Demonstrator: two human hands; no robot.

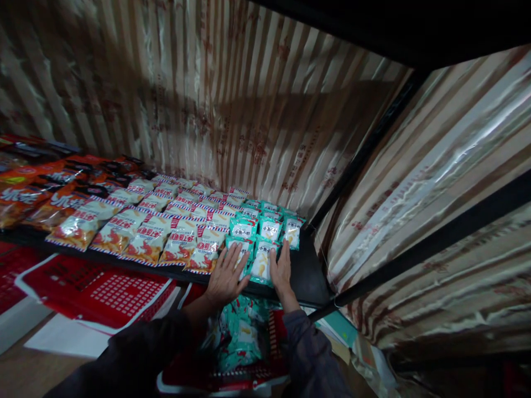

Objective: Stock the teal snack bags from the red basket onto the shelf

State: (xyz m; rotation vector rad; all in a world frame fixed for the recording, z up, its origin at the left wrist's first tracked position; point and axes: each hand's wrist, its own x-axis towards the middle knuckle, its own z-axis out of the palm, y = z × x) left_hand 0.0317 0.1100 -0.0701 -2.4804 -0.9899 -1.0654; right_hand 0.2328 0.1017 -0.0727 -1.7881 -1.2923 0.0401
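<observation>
Glossy, pillow-shaped green packets point(262, 264) sit near the end of a black shelf point(310, 273), the left hand point(226, 278) splayed over one, the right hand point(282, 272) straight-fingered beside another, neither gripping; below, a perforated red basket point(275, 334) holds more.

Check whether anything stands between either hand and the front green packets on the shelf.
Nothing visible does: the left hand partly covers the left front packet, and the right hand lies along the right edge of the right front packet.
</observation>
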